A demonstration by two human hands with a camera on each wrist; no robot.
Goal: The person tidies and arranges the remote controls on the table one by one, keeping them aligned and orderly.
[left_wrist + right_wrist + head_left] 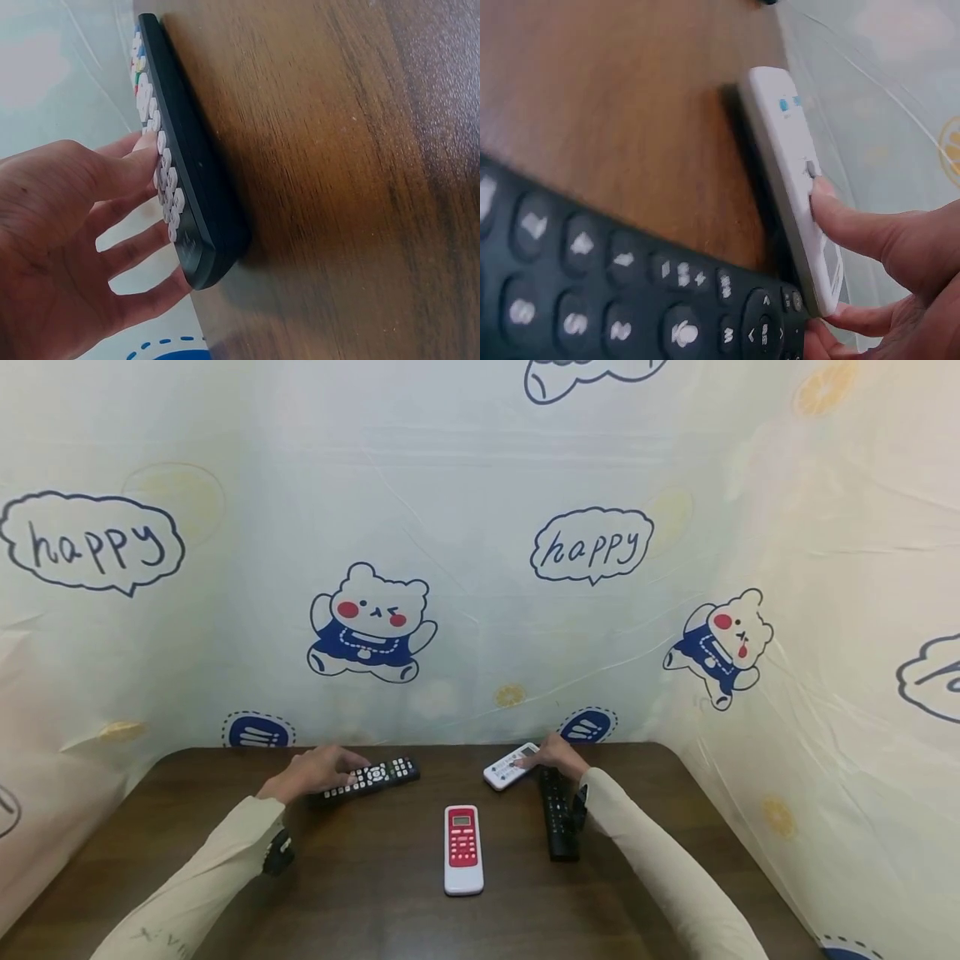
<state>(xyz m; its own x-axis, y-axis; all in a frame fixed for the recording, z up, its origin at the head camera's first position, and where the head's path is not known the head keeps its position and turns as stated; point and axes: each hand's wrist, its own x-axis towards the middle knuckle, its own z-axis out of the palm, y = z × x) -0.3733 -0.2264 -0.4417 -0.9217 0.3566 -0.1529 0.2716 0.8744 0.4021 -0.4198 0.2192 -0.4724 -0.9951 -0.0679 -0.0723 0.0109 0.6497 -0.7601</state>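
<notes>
My left hand [317,773] grips a black remote control [386,775] with white buttons near the table's far left edge. In the left wrist view its thumb [142,161] lies on the buttons, while the other fingers reach past the far long edge, their tips partly hidden. At the far right, my right hand [561,758] holds a small white remote control [504,770] by one end. Its thumb [847,221] is on the button face and the fingers go round the end. A second black remote control [558,827] lies under the right wrist.
A white remote control with a red button panel [463,878] lies at the middle of the brown wooden table [375,877]. Behind and beside the table hangs a pale curtain [465,635] printed with bears and words.
</notes>
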